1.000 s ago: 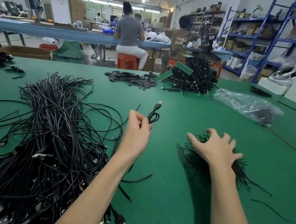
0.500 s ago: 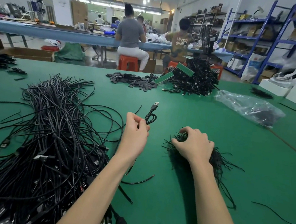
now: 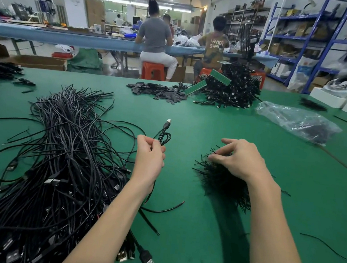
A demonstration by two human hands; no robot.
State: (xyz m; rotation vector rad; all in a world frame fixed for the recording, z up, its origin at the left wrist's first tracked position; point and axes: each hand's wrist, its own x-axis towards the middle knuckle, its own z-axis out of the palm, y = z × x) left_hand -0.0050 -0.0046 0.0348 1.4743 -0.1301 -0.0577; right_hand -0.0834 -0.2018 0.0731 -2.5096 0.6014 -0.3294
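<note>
My left hand (image 3: 150, 157) grips a coiled black USB cable (image 3: 165, 133) above the green table (image 3: 190, 122); its plug end sticks up beyond my fingers and its tail runs back under my wrist. My right hand (image 3: 238, 159) sits on a small heap of black twist ties (image 3: 219, 181), and its thumb and fingers pinch at ties on top of the heap. A large tangled pile of black USB cables (image 3: 59, 162) covers the table to my left.
At the table's far edge lie a heap of flat black pieces (image 3: 157, 90), a mound of bundled cables (image 3: 234, 88) with green strips, and a clear plastic bag (image 3: 296, 122). White foam boxes (image 3: 341, 98) stand far right. Two people sit on red stools beyond.
My right hand moved left across the tie heap, closed over it, then lifted slightly with fingers pinching at the ties. The left hand stayed put with the coiled cable.
</note>
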